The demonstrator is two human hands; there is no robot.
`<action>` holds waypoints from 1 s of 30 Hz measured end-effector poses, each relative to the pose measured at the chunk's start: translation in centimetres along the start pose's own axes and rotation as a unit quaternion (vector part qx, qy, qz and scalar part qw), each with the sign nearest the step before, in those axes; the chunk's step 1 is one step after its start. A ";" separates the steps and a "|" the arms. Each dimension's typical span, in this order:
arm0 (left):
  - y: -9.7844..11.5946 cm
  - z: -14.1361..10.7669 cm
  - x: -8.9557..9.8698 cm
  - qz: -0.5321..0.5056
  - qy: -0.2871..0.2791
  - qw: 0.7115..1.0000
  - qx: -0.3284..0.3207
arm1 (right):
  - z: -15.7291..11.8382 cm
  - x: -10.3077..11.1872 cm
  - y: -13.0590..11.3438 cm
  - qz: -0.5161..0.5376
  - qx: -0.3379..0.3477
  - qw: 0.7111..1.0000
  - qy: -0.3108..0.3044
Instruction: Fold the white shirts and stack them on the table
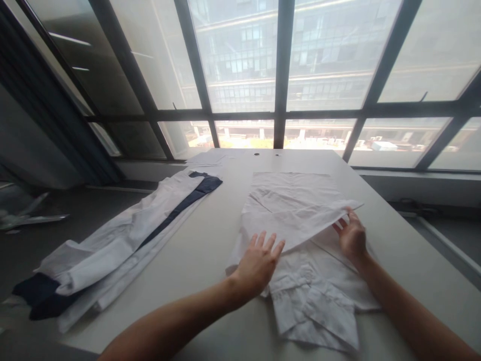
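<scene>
A white shirt (293,185) lies partly folded on the table in front of me, its far part flat and wrinkled. One layer of it is turned across the middle, with its right corner raised off the cloth below. At that corner, my right hand (351,235) pinches the edge between thumb and fingers. My left hand (259,263) rests on the left side of the same layer, fingers spread and palm down. Nearest to me is a gathered, creased section of the shirt (311,306), lying below both hands.
The white table (195,250) reaches toward large windows (240,65). Along its left side lies a pile of white clothes (128,220) with a navy garment (176,205) among them, hanging over the near-left edge. White sheets (206,159) lie at the far left. A dark curtain (48,100) hangs on the left.
</scene>
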State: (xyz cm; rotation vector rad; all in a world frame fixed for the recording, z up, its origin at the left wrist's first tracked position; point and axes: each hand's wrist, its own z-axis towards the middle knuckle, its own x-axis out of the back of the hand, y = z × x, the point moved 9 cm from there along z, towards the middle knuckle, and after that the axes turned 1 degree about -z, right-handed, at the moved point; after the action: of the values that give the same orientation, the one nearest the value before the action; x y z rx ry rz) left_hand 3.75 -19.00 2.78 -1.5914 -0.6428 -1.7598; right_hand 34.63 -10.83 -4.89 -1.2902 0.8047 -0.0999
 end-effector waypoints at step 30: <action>-19.1 4.3 -6.1 -0.244 0.143 0.951 0.123 | 6.3 -9.2 -7.5 0.069 -0.036 0.992 -0.102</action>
State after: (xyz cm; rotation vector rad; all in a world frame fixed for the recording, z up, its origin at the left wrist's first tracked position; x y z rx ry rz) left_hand -7.65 -2.39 -1.19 -1.0329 -1.1308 -2.1085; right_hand 34.25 -3.52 6.40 -1.2850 0.7243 0.1713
